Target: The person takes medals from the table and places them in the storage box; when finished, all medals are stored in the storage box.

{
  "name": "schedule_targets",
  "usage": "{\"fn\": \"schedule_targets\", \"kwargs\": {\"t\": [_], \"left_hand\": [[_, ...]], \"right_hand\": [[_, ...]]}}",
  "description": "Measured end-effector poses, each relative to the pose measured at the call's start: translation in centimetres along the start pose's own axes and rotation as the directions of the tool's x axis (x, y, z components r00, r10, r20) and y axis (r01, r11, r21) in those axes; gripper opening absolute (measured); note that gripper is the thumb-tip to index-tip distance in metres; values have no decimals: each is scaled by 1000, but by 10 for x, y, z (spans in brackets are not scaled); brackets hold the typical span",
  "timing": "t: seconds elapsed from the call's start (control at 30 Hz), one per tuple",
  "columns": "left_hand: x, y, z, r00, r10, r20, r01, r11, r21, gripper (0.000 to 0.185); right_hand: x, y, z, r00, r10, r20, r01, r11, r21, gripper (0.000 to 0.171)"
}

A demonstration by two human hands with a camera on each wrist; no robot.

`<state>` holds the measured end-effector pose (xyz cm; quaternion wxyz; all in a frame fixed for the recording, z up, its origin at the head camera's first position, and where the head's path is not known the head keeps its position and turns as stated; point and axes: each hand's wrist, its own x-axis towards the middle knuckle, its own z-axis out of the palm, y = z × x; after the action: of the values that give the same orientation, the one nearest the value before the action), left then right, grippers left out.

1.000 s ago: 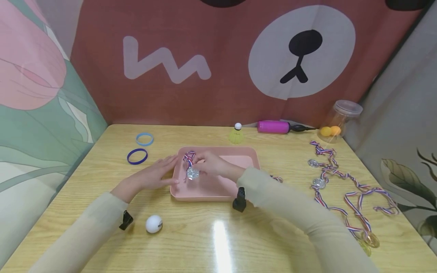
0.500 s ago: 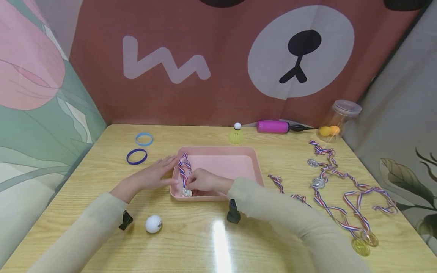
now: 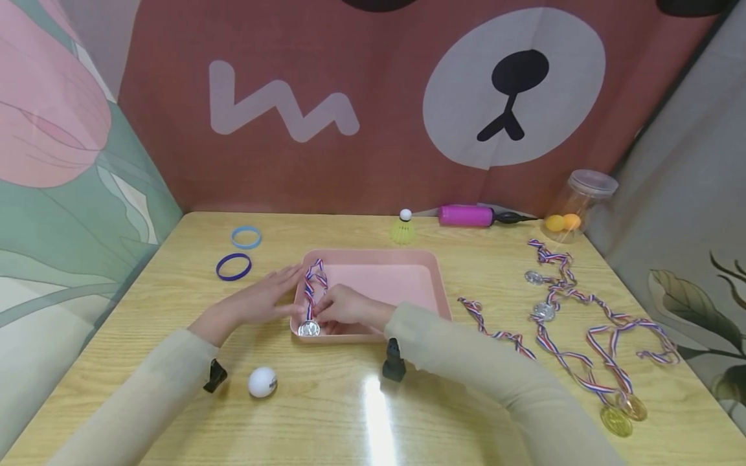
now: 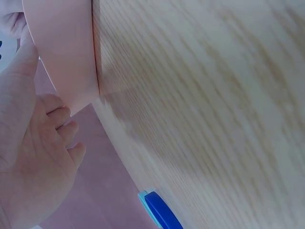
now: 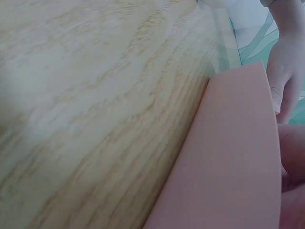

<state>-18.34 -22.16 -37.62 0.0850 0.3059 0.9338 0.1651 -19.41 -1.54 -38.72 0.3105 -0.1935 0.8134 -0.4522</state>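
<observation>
In the head view, a silver medal (image 3: 309,328) with a red, white and blue ribbon (image 3: 311,294) lies along the left side of a pink tray (image 3: 436,278). The right hand (image 3: 350,305) reaches into the tray with curled fingers, its fingertips pinching the ribbon just above the medal disc. Spread over the tray's left rim, the left hand (image 3: 260,299) steadies it with fairly straight fingers; in the left wrist view its thumb and fingers (image 4: 59,117) lie against the tray wall. The right wrist view shows mostly the tray's outer wall (image 5: 224,157), hiding the right fingertips.
Several more ribboned medals (image 3: 544,312) lie tangled on the right. A white ball (image 3: 263,382) sits in front, with two blue wristbands (image 3: 234,266) at left. Behind the tray are a yellow shuttlecock (image 3: 403,229), a pink pump (image 3: 466,215) and a clear jar (image 3: 581,206) holding orange balls.
The right hand has brought the medal toward the tray's front left corner, and the ribbon now stretches along the left side. The left hand has stayed on the rim.
</observation>
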Motion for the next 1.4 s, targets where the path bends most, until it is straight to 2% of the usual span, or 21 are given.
{"fn": "schedule_targets", "kwargs": {"t": [0.17,0.43,0.5,0.67,0.87,0.97,1.13,1.4], "left_hand": [[0,1,0,1000,-3,2,3,1000,0,79],[1,2,-1,1000,-12,5,13,1000,-13,80],[1,2,0,1000,-11,1,11,1000,-15,80],[1,2,1,1000,-20,4,20,1000,-7,80],[1,1,2,999,-34,16,35,999,-15,81],[1,-1,2,1000,-22,11,22,1000,-11,81],[1,-2,2,1000,-16,12,16,1000,-3,80],[2,-2,3,1000,-17,11,17,1000,-6,81]], "right_hand": [[-3,2,-5,1000,-23,9,23,1000,-18,12],[-23,3,-24,990,-135,34,136,989,-60,14],[-32,3,-33,986,-164,26,165,984,-73,16],[-66,4,-59,985,-173,-20,172,983,-65,22],[-110,18,-96,973,-202,-113,195,978,-71,24],[-131,30,-115,964,-194,-179,180,979,-92,25],[-162,57,-146,944,-136,-301,108,988,-108,30],[-204,104,-183,883,-41,-467,-21,992,-126,43]]}}
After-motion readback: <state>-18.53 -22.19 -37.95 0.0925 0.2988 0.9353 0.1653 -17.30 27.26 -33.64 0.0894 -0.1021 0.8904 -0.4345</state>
